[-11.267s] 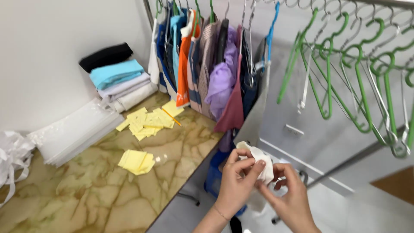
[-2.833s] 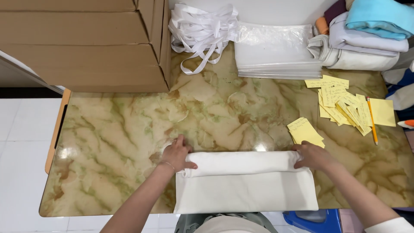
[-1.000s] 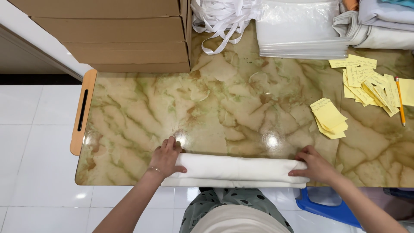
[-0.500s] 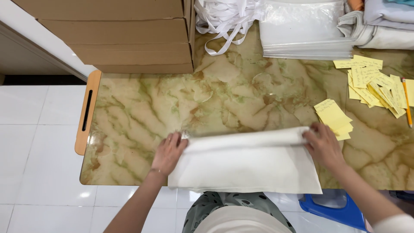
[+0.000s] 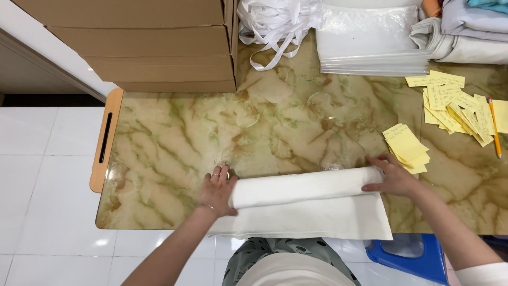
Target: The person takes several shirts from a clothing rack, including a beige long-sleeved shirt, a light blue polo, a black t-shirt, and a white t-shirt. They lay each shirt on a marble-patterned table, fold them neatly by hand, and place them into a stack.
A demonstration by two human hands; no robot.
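A white cloth (image 5: 307,204) lies at the near edge of a marbled green and tan table (image 5: 275,127), its far part folded or rolled into a long band. My left hand (image 5: 217,190) presses flat on the band's left end. My right hand (image 5: 389,177) rests on its right end, fingers spread. The lower layer of the cloth hangs slightly over the table's near edge.
Cardboard boxes (image 5: 143,45) stand at the back left. White straps (image 5: 275,21), a stack of clear bags (image 5: 373,39) and folded garments (image 5: 468,32) line the back. Yellow notes (image 5: 407,148), more notes (image 5: 457,106) and a pencil (image 5: 493,127) lie right. A blue stool (image 5: 407,257) stands below.
The fold of the white cloth has shifted over the last second while both hands stayed at its ends. The view has drifted slightly.
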